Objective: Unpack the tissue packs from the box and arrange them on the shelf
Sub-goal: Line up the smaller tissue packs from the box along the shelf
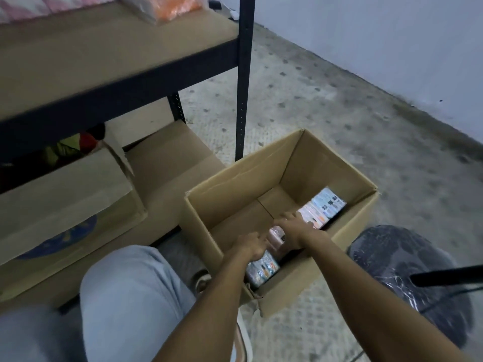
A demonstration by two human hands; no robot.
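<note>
Both hands are reaching into the cardboard box (274, 178): the left hand (252, 245) and right hand (294, 232) are each closing their grip around a tissue pack (277, 237).

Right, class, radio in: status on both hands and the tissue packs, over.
Both hands in the open box: left hand and right hand closing on tissue packs. More packs along the right wall. Shelf clear to reach.

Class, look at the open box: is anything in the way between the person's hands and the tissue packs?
Nothing visible. The left hand and right hand are already on the tissue packs inside the open box.
</note>
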